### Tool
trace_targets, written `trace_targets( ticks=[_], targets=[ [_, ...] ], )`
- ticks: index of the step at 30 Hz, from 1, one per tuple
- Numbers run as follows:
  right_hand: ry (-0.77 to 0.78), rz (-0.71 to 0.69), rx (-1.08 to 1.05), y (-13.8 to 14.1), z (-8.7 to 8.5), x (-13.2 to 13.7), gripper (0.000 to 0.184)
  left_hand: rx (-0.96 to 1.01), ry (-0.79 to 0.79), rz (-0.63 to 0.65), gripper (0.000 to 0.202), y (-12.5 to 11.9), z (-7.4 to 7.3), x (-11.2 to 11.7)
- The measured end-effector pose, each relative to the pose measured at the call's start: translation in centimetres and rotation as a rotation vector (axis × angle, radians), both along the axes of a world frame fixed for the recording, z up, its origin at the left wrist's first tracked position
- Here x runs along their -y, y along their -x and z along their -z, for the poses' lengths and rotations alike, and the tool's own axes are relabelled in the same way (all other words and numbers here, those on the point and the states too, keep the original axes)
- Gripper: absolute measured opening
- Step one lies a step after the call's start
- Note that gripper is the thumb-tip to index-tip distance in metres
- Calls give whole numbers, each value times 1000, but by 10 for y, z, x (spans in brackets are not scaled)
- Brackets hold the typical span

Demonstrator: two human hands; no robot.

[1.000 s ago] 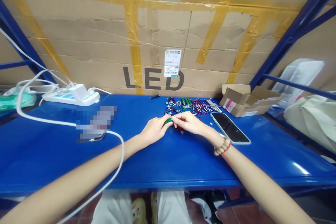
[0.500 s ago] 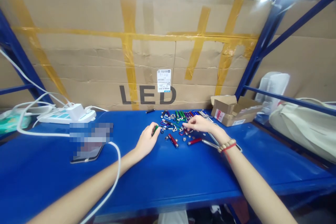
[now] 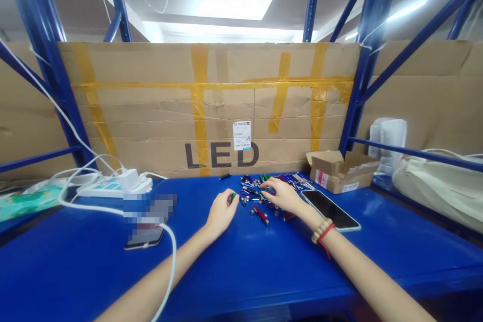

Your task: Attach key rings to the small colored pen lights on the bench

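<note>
My left hand (image 3: 222,213) is closed around a small green metal tube, like a mini flashlight (image 3: 233,195); only its end shows. To its right, my right hand (image 3: 282,195) hovers palm down over a pile of small parts, thumb and fingers apart, with nothing visible between them. The pile holds coloured metal tubes, clips (image 3: 247,192) and small silver pieces, partly hidden by that hand. A red mini flashlight (image 3: 261,215) lies in front of the pile. A dark tube (image 3: 225,176) lies apart at the back.
A phone (image 3: 332,211) lies right of my right forearm, with an open small carton (image 3: 341,173) behind it. At left are another phone (image 3: 145,239), a power strip (image 3: 101,187) and a white cable (image 3: 173,246) crossing my left forearm. A large taped carton (image 3: 151,131) stands behind.
The view has tilted upward. My right hand's fingers have opened from a pinch at the pile, and the hand has shifted, uncovering the right phone. My left hand keeps its green tube.
</note>
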State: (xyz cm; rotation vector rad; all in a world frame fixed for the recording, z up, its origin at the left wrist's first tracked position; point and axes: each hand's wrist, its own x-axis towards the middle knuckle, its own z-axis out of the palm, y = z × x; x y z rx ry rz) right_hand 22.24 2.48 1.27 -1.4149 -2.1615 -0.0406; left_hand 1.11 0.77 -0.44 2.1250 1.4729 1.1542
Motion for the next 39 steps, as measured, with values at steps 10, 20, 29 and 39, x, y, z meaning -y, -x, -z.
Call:
trace_targets(
  ticks=[10, 20, 29, 39],
  targets=[
    [76, 58, 67, -4, 8, -5, 28, -78, -57, -62, 21, 9, 2, -8],
    [1, 299, 32, -6, -16, 9, 17, -113, -104, -143, 26, 17, 5, -19],
    [-37, 177, -67, 8, -3, -1, 19, -233, -257, -54, 30, 9, 9, -16],
    [82, 182, -7, 68, -2, -59, 17, -287, -327, -71, 33, 23, 3, -23]
  ],
)
